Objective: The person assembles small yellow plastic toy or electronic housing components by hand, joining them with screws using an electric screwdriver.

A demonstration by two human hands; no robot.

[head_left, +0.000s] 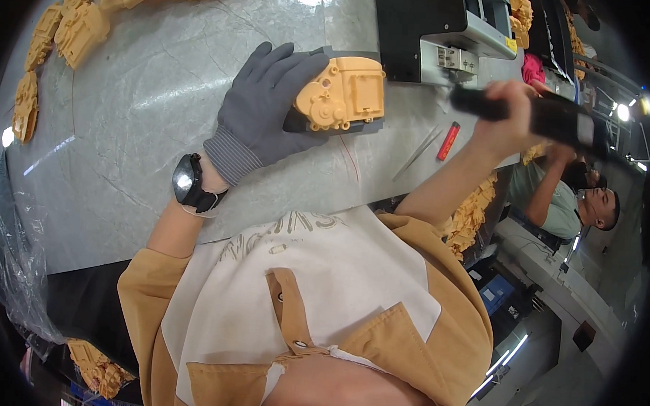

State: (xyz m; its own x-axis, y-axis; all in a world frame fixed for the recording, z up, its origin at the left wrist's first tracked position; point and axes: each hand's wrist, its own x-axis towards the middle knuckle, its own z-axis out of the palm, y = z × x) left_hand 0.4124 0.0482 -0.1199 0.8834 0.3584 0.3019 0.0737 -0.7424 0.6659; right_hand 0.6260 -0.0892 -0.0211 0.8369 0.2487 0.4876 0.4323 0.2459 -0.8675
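Observation:
My left hand [260, 102], in a grey knitted glove with dark fingertips, grips the left side of a yellow moulded plastic housing [364, 94]. The housing rests on a dark flat fixture [364, 126] on the grey table, its ribbed and bossed face turned up. Bare and raised over the table's right side, my right hand [509, 113] is closed around a long black handheld tool [560, 122]. Motion smears the tool, so its exact kind and its tip are unclear. It is held apart from the housing.
A black and grey machine [434, 33] stands just beyond the housing. A red marker-like stick [449, 141] and thin metal tweezers [417, 152] lie to its right. More yellow housings [82, 33] sit at far left and others are piled [473, 217] by my right arm. A person [568, 203] is at right.

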